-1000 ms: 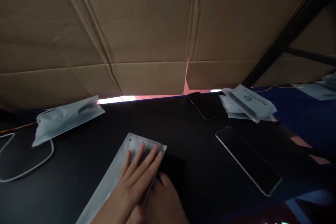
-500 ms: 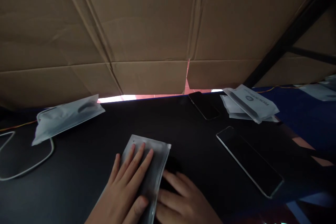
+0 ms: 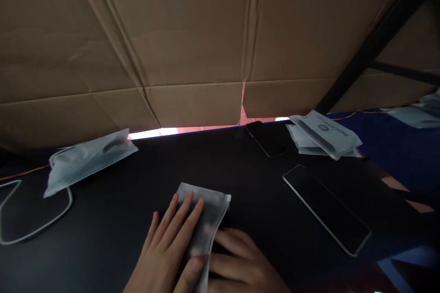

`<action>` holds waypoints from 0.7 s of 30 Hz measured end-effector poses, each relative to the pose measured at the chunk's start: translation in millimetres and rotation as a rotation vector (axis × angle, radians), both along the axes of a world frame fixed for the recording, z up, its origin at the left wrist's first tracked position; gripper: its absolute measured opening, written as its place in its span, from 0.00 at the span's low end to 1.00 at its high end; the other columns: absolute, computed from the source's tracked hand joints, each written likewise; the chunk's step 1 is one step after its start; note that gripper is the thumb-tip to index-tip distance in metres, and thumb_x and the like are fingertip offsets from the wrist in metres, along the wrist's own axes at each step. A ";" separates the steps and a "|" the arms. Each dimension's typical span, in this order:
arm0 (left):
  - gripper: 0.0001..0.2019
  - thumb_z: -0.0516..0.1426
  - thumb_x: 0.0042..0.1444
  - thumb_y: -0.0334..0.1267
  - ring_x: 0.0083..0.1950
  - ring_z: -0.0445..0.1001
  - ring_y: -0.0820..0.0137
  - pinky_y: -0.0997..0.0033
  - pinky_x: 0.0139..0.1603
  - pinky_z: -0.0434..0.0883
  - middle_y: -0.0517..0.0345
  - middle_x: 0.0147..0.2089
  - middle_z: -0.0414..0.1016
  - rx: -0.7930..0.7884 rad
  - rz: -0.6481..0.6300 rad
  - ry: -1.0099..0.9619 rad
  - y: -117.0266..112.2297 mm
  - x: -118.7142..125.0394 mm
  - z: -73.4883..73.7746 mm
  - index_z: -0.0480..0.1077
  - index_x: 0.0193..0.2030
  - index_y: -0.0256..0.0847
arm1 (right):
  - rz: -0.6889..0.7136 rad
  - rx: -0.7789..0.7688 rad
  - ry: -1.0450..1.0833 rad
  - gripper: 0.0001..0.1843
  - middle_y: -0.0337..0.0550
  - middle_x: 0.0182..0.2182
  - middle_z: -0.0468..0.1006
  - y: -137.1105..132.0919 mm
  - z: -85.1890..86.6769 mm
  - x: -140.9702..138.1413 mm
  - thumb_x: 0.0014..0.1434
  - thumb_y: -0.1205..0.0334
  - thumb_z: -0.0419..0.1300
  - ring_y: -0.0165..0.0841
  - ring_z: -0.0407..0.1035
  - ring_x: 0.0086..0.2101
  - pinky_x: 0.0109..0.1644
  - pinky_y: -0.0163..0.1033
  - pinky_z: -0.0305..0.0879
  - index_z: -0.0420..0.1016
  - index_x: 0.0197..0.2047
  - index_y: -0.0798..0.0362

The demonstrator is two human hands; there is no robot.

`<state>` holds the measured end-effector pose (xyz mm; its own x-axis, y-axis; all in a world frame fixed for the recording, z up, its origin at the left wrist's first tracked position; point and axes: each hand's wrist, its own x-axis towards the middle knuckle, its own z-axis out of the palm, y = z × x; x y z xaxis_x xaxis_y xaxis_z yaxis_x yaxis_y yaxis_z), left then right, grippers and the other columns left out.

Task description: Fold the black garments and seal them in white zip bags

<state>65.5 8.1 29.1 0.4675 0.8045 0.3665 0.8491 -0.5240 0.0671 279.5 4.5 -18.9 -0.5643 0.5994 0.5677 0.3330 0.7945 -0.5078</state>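
A frosted plastic zip bag (image 3: 209, 197) lies on the black tabletop (image 3: 165, 165) in front of me, a white slider at its far right corner. My left hand (image 3: 165, 242) rests flat on top of it, fingers stretched and slightly apart. At the bag's right edge is my right hand (image 3: 240, 261), its fingers extended. Pinkish fingertips show faintly through the film, so they are under or inside the bag; I cannot tell which. The right thumb is hidden.
A large phone (image 3: 326, 210) lies to the right, with a smaller phone (image 3: 266, 138) behind it. Printed frosted pouches (image 3: 326, 132) are stacked at the back right. Another filled pouch (image 3: 91, 158) and a white cable (image 3: 44, 229) are at left. A cardboard wall (image 3: 192, 46) stands behind.
The right fingers have moved further in past the bag's edge, and their tips now show through the film. The left hand stays flat on the bag. The view has shifted slightly.
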 end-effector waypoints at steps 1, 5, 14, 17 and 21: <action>0.32 0.44 0.77 0.45 0.75 0.69 0.47 0.34 0.58 0.79 0.47 0.77 0.69 0.004 0.011 0.006 -0.6 1.2 1.1 0.41 0.85 0.49 | -0.115 0.015 0.029 0.10 0.34 0.51 0.89 1.2 6.4 9.4 0.79 0.54 0.61 0.40 0.75 0.62 0.66 0.45 0.73 0.85 0.48 0.42; 0.32 0.44 0.77 0.44 0.75 0.68 0.46 0.37 0.57 0.80 0.48 0.77 0.69 0.029 0.016 -0.017 -1.4 9.3 3.8 0.43 0.85 0.49 | -0.387 -0.065 0.067 0.09 0.39 0.43 0.87 -9.4 5.0 14.0 0.75 0.59 0.63 0.39 0.79 0.42 0.45 0.41 0.79 0.85 0.52 0.40; 0.31 0.43 0.78 0.48 0.76 0.66 0.41 0.26 0.58 0.77 0.50 0.77 0.69 -0.028 -0.005 -0.058 -1.0 11.6 -1.9 0.43 0.84 0.57 | 0.043 -0.736 0.217 0.12 0.39 0.46 0.88 -0.6 28.3 -0.2 0.75 0.59 0.60 0.33 0.84 0.42 0.46 0.31 0.79 0.87 0.50 0.45; 0.28 0.49 0.76 0.46 0.78 0.66 0.45 0.24 0.61 0.76 0.56 0.78 0.69 -0.046 0.040 -0.132 9.8 4.9 8.0 0.54 0.81 0.62 | -0.084 -0.631 0.247 0.14 0.41 0.49 0.87 4.2 38.9 30.7 0.77 0.61 0.58 0.34 0.84 0.47 0.51 0.34 0.79 0.87 0.49 0.44; 0.22 0.51 0.75 0.45 0.80 0.65 0.45 0.21 0.72 0.68 0.52 0.73 0.76 -0.251 0.080 -0.216 44.9 22.9 31.5 0.70 0.72 0.53 | -0.531 -0.558 0.223 0.15 0.44 0.48 0.86 14.9 42.4 45.4 0.78 0.59 0.55 0.38 0.83 0.48 0.52 0.40 0.79 0.84 0.54 0.44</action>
